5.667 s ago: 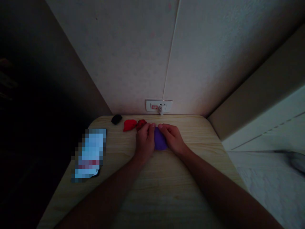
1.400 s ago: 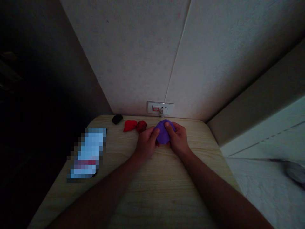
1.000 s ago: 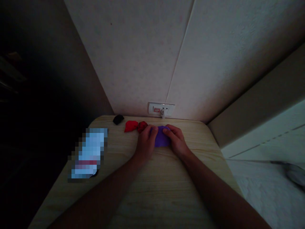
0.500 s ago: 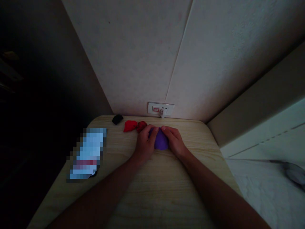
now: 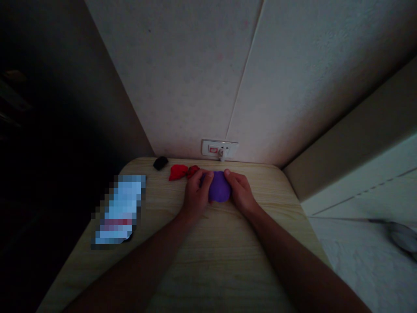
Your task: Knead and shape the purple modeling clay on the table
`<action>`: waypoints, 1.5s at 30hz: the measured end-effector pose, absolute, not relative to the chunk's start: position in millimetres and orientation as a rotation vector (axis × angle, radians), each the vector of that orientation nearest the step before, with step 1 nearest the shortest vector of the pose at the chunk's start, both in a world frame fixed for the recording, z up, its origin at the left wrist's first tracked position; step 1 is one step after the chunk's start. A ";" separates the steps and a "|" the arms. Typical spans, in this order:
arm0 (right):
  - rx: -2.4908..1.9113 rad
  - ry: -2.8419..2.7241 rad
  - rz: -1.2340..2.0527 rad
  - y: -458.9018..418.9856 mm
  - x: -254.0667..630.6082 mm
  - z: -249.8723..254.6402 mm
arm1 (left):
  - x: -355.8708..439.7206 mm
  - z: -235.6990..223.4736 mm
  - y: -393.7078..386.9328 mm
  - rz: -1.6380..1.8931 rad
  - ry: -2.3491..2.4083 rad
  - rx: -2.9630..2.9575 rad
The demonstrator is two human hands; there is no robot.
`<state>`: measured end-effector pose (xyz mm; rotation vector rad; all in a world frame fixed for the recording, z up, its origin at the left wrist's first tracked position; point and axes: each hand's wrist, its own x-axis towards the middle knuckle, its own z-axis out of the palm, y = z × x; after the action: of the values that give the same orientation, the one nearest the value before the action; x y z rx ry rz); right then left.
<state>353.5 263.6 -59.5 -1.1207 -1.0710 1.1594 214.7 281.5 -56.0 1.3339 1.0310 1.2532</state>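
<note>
A flattened purple piece (image 5: 220, 188), soft-looking like modelling clay, is held between my two hands above the wooden table (image 5: 208, 261). My left hand (image 5: 197, 191) grips its left side, the thumb along its upper edge. On the opposite side my right hand (image 5: 241, 191) closes on it, thumb at the top right corner. Most fingers are hidden behind the piece. Just beyond my left hand lies a dark red patterned lump (image 5: 193, 171), partly covered by the fingers. Beside that is a bright red piece (image 5: 178, 172).
A small black piece (image 5: 160, 163) lies at the back left of the table. Nearer on the left is a blurred-out device with a lit screen (image 5: 120, 211). A wall socket (image 5: 220, 149) with a plug sits just behind the table edge. Pale furniture (image 5: 352, 174) stands at right.
The purple piece has tilted up slightly and shows more of its face. My thumbs have spread a little farther apart along its upper edge.
</note>
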 end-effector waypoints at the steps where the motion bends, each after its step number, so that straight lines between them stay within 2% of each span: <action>1: -1.119 -1.087 1.150 263.7 353.8 -58.9 | 214.6 -55.8 281.9 1.253 1.010 1.329; 9: -1.119 -1.089 1.178 261.6 354.2 -60.2 | 212.2 -55.9 283.6 1.127 0.993 1.264; 18: -1.185 -1.272 1.066 259.7 353.1 -54.3 | 210.8 -54.9 281.5 1.138 0.914 1.399; 45: -1.164 -1.169 1.002 260.0 352.9 -57.1 | 212.4 -58.8 283.0 1.218 0.994 1.338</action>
<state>352.9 260.0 -57.1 -1.1643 -1.1695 1.0021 212.4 283.0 -58.8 1.3381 0.9944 1.2178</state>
